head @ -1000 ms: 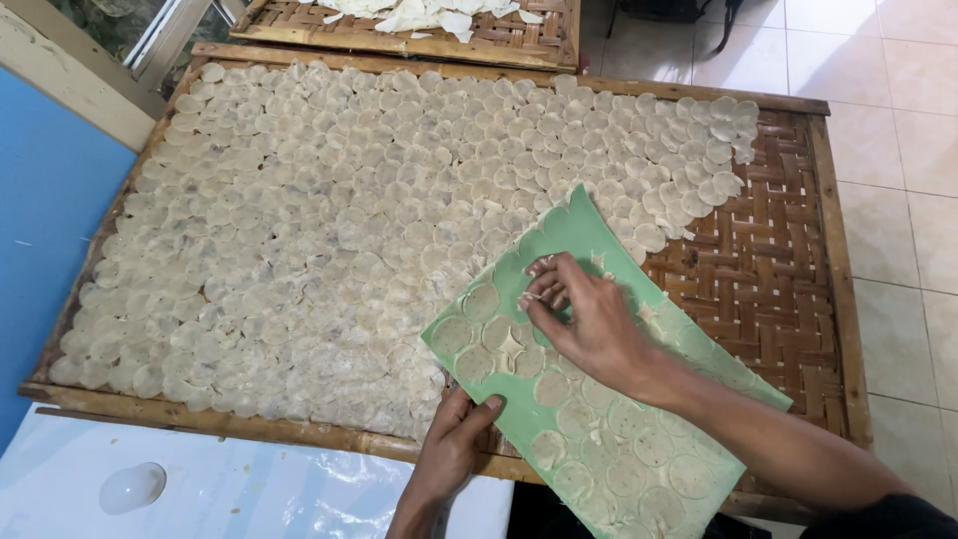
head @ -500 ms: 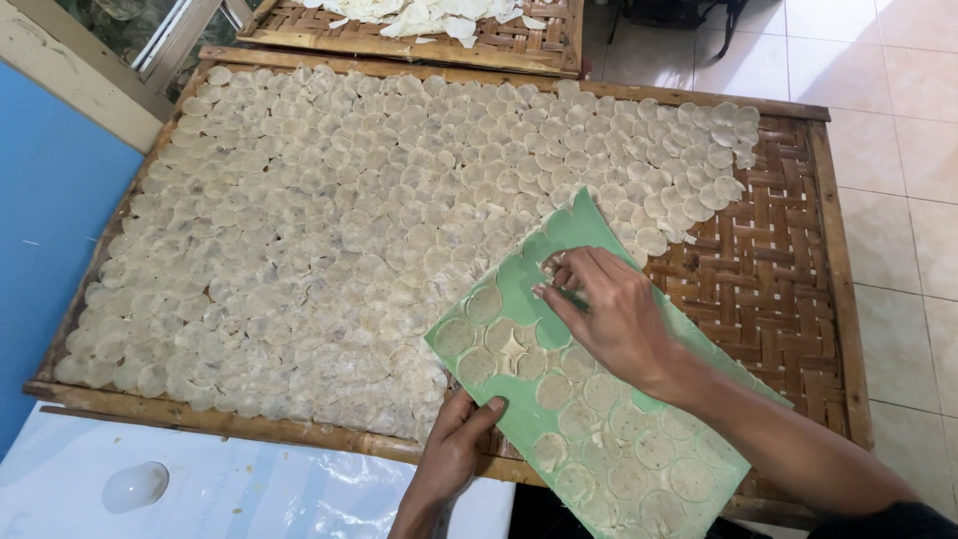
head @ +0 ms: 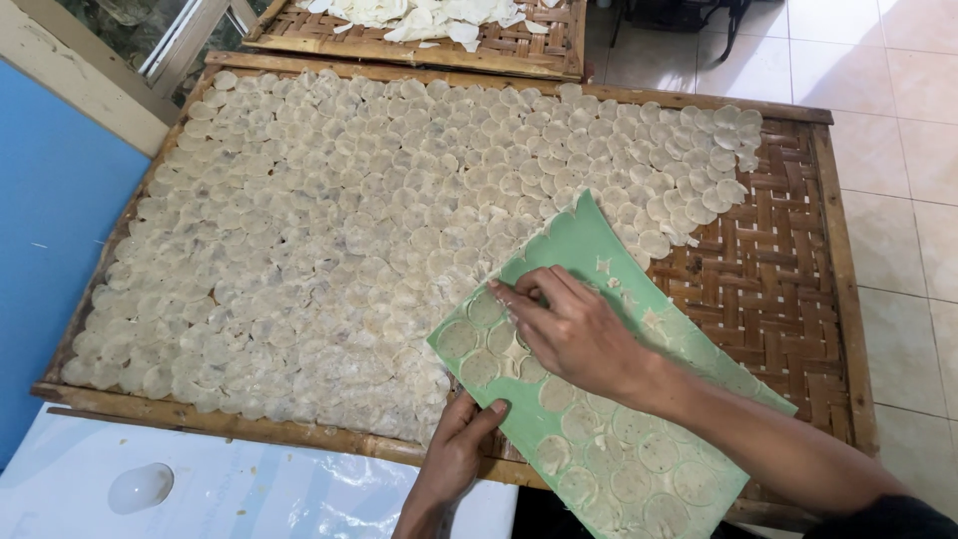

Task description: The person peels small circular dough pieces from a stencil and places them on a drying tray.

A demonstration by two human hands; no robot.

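we see 2 hands at work on a green sheet that lies slanted over the near right corner of a woven tray, its near end hanging past the tray's wooden edge. the sheet carries thin, pale, see-through rounds, set close in rows; its upper end is already bare but for small scraps.

the left hand grips the sheet's near left edge, thumb on top and fingers underneath, holding it down. the right hand lies palm down on the sheet's middle, fingers stretched flat and close together toward its upper left edge, pressing on 1 or 2 rounds there. we cannot tell whether a round is pinched or only slid.

most of the tray is covered with the same rounds, overlapping like scales; only the right strip shows bare weave.

we judge the rounds very light, soft, damp and easy to tear, likely clinging to the sheet; better to lift each at its rim with flat fingertips. the sheet looks thin and bendy, its top edge curling, so it wants a hold at the edge.

beyond lies a second tray with white pieces, and a tiled floor to the right.
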